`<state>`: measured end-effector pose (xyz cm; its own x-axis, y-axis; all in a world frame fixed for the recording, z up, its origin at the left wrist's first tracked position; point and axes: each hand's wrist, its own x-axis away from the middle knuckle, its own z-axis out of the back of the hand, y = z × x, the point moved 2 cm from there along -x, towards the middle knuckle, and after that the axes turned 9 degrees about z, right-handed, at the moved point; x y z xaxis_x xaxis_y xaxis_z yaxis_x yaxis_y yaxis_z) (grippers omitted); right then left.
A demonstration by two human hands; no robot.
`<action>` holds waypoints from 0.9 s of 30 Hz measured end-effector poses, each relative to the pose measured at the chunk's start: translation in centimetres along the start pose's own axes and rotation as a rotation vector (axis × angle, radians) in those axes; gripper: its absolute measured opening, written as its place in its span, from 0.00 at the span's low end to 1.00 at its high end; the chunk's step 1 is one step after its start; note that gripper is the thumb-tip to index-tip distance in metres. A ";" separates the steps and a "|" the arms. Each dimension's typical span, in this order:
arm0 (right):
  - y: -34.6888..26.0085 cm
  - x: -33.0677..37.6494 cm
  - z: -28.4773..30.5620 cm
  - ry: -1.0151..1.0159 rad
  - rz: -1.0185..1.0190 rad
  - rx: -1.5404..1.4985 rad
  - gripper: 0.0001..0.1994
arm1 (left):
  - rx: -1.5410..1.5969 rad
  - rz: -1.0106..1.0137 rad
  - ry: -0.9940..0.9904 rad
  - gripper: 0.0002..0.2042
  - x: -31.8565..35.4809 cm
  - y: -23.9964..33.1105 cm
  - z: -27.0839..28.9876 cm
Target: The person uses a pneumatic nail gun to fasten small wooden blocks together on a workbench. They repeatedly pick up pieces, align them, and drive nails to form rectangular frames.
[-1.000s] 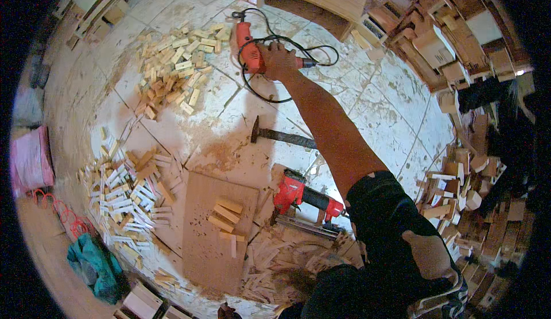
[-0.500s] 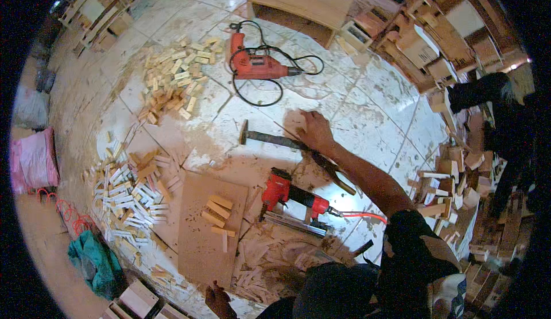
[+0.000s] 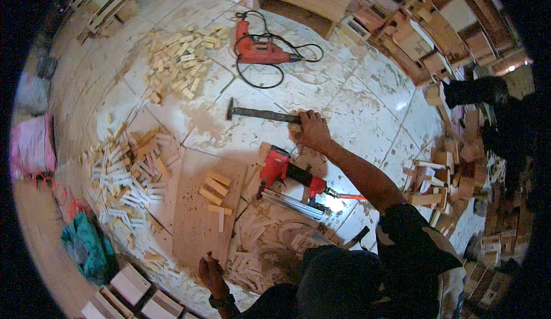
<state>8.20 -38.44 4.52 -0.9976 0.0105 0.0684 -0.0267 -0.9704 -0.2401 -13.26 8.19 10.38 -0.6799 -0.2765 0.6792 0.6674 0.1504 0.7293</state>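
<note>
My right hand (image 3: 313, 129) is closed around the handle end of a hammer (image 3: 261, 114), whose head points left, low over the tiled floor. Nearer to me than that hand lies a red and black nail gun (image 3: 287, 172) with a red air hose. My left hand (image 3: 213, 273) hangs by the near edge of a flat brown board (image 3: 195, 221), its fingers curled; what they hold, if anything, is too small to make out. On the board rest several short wooden strips (image 3: 217, 186), with dark bits scattered beside them.
A red drill (image 3: 261, 50) with a looped black cord lies farther off. Left of it is a pile of small wood blocks (image 3: 183, 58); a pile of pale strips (image 3: 123, 172) lies at left. Stacked wooden pieces (image 3: 430, 32) and a person's dark-clothed leg (image 3: 476, 92) are at right.
The hammer has shifted left and away from me, with my right hand now at its handle end. My left hand has risen toward the board. The whole view has shifted slightly.
</note>
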 end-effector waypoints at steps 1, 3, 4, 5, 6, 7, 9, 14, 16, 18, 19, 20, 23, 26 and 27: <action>-0.2 -0.5 -0.1 0.019 0.020 0.022 0.35 | -0.197 -0.086 0.041 0.14 -0.1 0.1 -0.2; -0.9 -2.0 -0.2 0.080 0.113 -0.063 0.34 | -0.490 -0.097 0.135 0.14 -0.2 -0.5 -0.4; -1.1 -2.6 -0.2 0.059 0.109 -0.090 0.33 | -0.385 -0.127 0.086 0.14 -0.2 -1.0 -0.6; -1.2 -3.2 -0.2 0.013 0.080 -0.280 0.35 | -0.316 -0.107 0.075 0.14 -0.4 -1.4 -0.8; -1.1 -3.3 0.0 -0.027 0.040 -0.393 0.33 | -0.246 -0.087 0.060 0.14 -0.4 -1.9 -0.8; -1.0 -3.1 0.1 -0.074 0.006 -0.509 0.30 | -0.135 -0.055 0.040 0.14 -0.4 -2.2 -0.8; 0.2 -0.6 1.1 0.045 -0.058 -0.337 0.32 | 0.120 -0.033 -0.052 0.14 -0.7 -2.5 -0.8; 3.1 9.0 0.8 0.090 -0.009 0.094 0.28 | -0.046 0.003 0.025 0.14 -0.9 -2.5 -1.4; 3.8 10.3 0.0 0.045 -0.019 0.097 0.26 | -0.032 0.027 0.011 0.13 -0.8 -2.5 -2.3; 3.8 10.1 0.1 0.044 0.042 -0.009 0.25 | 0.083 0.076 -0.064 0.13 -0.8 -2.4 -3.2; 3.6 9.4 0.3 -0.003 -0.001 -0.035 0.24 | 0.154 0.112 -0.084 0.12 -1.0 -2.2 -3.4; 3.1 9.1 1.1 0.002 0.117 -0.081 0.20 | 0.017 0.040 -0.019 0.11 -0.9 -1.9 -3.5; 0.3 5.5 3.1 0.225 0.181 0.008 0.17 | 0.023 -0.021 -0.033 0.12 -0.8 -1.2 -3.2; -3.6 -0.8 4.1 0.190 0.341 -0.053 0.15 | 0.133 0.053 -0.025 0.12 -0.9 -1.2 -3.3; -5.3 -3.2 3.8 0.212 0.397 -0.096 0.14 | 0.071 -0.016 -0.021 0.12 -1.0 -1.1 -3.5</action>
<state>11.79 -34.24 9.22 -0.9224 -0.2990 -0.2445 0.3648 -0.8826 -0.2966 -12.29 4.96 8.62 -0.6971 -0.2592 0.6685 0.6338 0.2130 0.7436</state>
